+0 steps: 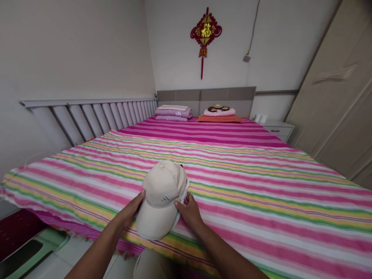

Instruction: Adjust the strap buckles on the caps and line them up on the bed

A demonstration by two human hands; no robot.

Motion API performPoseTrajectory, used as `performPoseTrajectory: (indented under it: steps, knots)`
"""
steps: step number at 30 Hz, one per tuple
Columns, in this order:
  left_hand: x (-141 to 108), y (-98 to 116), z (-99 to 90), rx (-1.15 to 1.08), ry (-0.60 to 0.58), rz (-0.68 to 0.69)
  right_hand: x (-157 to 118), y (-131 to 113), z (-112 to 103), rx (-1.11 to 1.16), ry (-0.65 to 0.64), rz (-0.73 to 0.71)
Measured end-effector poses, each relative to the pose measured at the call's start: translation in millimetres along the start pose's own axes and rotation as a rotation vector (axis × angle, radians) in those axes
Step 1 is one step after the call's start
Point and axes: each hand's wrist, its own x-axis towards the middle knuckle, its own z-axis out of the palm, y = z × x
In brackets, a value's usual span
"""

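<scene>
A beige cap [162, 186] with a small dark stripe mark on its front rests near the front edge of the bed, brim toward me. White material shows along its right side, beneath or inside it. My left hand [132, 209] is at the cap's left side, fingers partly hidden behind the brim, touching it. On the right side, my right hand [188, 209] pinches the cap's edge and the white material between thumb and fingers. Under the cap lies a striped sheet [247, 186] in pink, white, yellow and green.
Folded purple bedding [173, 113] and a pink and orange pile [220, 113] lie by the headboard [226, 97]. A metal rail [101, 112] runs along the left. A green stool [37, 248] stands at lower left, a nightstand [279, 130] at back right.
</scene>
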Motion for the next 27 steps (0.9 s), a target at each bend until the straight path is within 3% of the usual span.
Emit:
performPoseTrajectory:
  steps: [4, 9, 14, 20, 23, 27]
  knots:
    - [-5, -2, 6.4, -0.036, -0.028, 0.116, -14, -1, 4, -0.014, -0.02, 0.028]
    - [-8, -5, 20.7, -0.1, 0.004, 0.156, -22, -2, 11, -0.05, 0.004, 0.029]
    - [-7, -11, 29.0, -0.12, 0.007, 0.196, -20, 4, 4, -0.07, -0.001, -0.002]
    - [-3, -14, 33.4, -0.059, 0.102, 0.218, -15, 5, -4, -0.118, -0.082, -0.026]
    - [-5, -18, 32.6, 0.012, 0.224, 0.244, -22, 0, -11, -0.163, -0.151, -0.026]
    - [-19, -46, 30.3, 0.155, 0.615, 0.265, -56, -5, -37, -0.279, -0.186, -0.039]
